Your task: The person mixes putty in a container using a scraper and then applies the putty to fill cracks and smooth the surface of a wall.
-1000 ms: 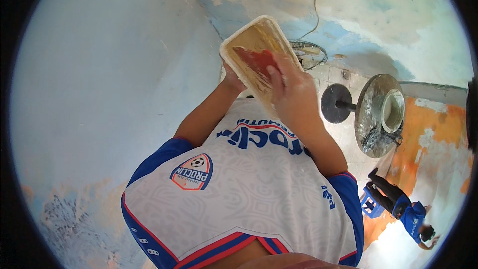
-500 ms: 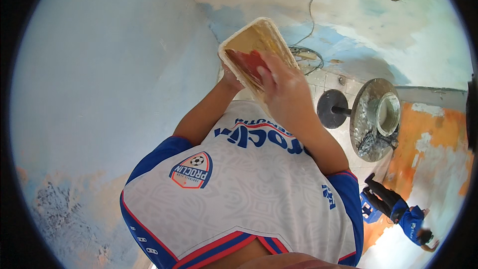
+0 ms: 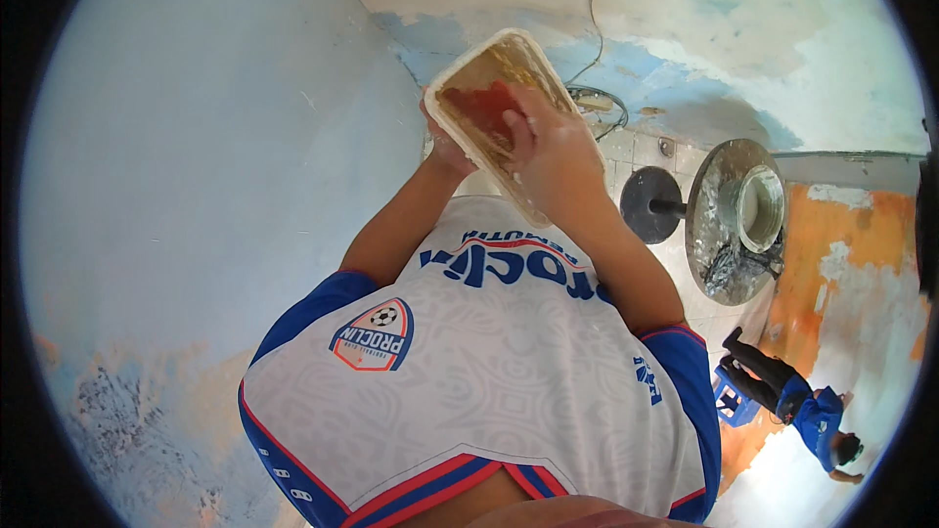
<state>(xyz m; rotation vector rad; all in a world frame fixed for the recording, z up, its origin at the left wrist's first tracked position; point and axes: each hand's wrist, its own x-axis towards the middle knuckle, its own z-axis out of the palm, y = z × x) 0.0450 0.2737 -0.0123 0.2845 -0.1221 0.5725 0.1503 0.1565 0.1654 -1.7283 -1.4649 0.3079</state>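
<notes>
A cream rectangular plastic tray with tan paste inside is tilted in front of my chest. My left hand grips it from the left side, with most of the fingers hidden behind it. My right hand reaches over the tray, fingers wrapped on a red scraper whose flat blade lies inside against the paste.
Patchy pale blue wall at left. At right stands a round pedestal table with a bowl and dark crumpled material on it. Beyond, a co-worker in blue is on a blue stool by an orange-and-white wall. A cable loops behind the tray.
Compared with earlier, my right hand and the red scraper have shifted within the tray, up and left from one second ago. The tray has moved slightly left. The co-worker's arm has shifted slightly.
</notes>
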